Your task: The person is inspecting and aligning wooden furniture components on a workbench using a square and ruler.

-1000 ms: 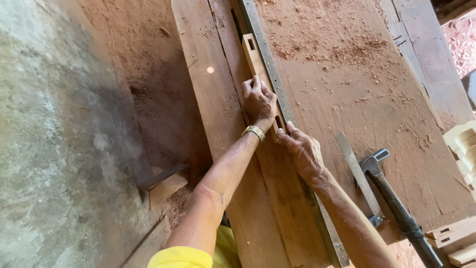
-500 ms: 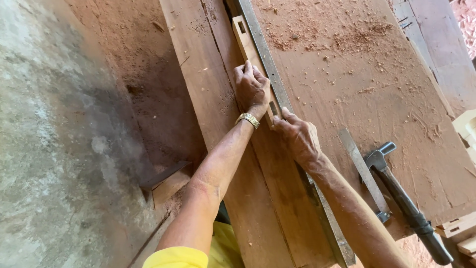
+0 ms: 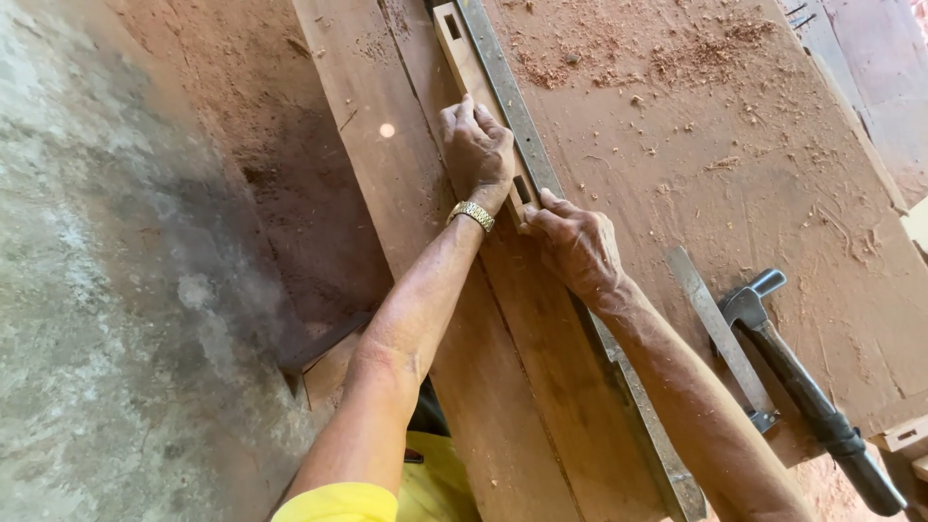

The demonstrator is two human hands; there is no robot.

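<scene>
A narrow pale wooden strip point(image 3: 462, 46) with rectangular slots cut in it lies along a long reddish plank point(image 3: 377, 174), beside a long grey metal bar point(image 3: 503, 87) on the workbench edge. My left hand point(image 3: 478, 150), with a metal watch at the wrist, presses flat on the strip. My right hand point(image 3: 576, 246) rests just below it, fingertips against the strip's near end and the metal bar. Whether the right fingers pinch anything is hidden.
A claw hammer point(image 3: 807, 391) with a black handle lies on the sawdust-covered workbench point(image 3: 735, 145) at the right, next to a flat metal blade point(image 3: 715, 329). Bare concrete floor point(image 3: 106, 319) lies left. A small wood block point(image 3: 329, 367) sits below the plank.
The view has shifted slightly; both hands have slid a little further along the strip and stay pressed on it. The hammer and blade have not moved.
</scene>
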